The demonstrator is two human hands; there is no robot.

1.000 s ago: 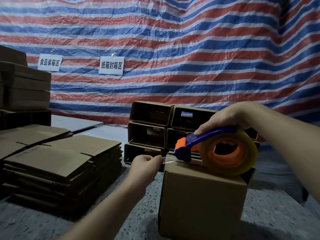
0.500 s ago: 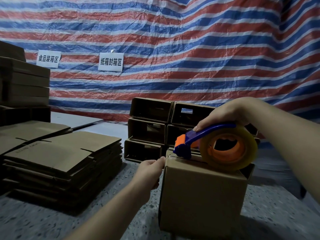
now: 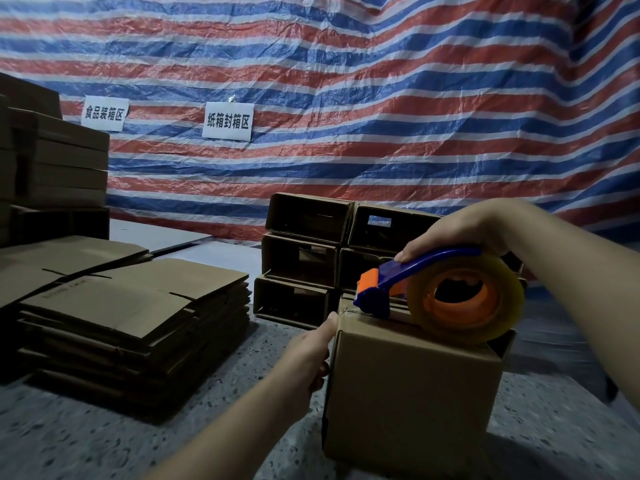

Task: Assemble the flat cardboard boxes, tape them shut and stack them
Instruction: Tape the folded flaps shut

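Observation:
An assembled brown cardboard box (image 3: 412, 393) stands on the speckled floor in front of me. On its top rests a blue and orange tape dispenser (image 3: 446, 292) with a roll of clear tape, its blade end at the box's left top edge. My right hand (image 3: 460, 230) grips the dispenser's blue handle from above. My left hand (image 3: 308, 355) presses against the box's left side just under the top edge, thumb up at the corner where the tape end lies.
A pile of flat cardboard blanks (image 3: 114, 313) lies to the left. Behind the box, open assembled boxes (image 3: 308, 258) are stacked on their sides. More cartons (image 3: 52, 168) are stacked at far left. A striped tarp (image 3: 381, 98) with two paper signs forms the back wall.
My left hand has drawn the tape end in from the left and down onto the box's left top edge. The dispenser has settled lower onto the box top.

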